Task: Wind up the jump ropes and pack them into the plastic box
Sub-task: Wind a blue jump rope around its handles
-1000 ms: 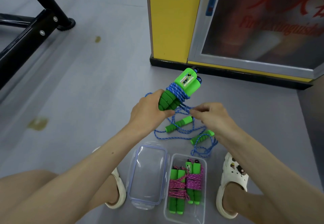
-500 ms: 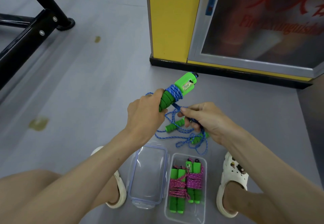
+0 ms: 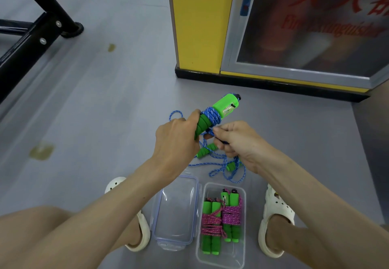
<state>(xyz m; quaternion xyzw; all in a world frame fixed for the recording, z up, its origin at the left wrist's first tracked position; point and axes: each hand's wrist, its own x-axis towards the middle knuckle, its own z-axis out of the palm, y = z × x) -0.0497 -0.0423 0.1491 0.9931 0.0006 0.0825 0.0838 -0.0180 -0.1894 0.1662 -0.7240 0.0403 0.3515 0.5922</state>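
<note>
Jump rope [image 3: 213,115], braided blue cord around ribbed green handles [image 3: 202,125], gripped in left hand [image 3: 174,136]; strand pinched in right hand [image 3: 237,140].

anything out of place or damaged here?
Nothing damaged. Oddities: a yellowish stain and a smaller spot on the grey floor at left; a loose blue rope lies tangled on the floor beyond the plastic box, not yet wound. Left hand grips the green handles, right hand pinches the blue cord wrapped round them.

Bright, even light; soft focus, curved edges.
</note>
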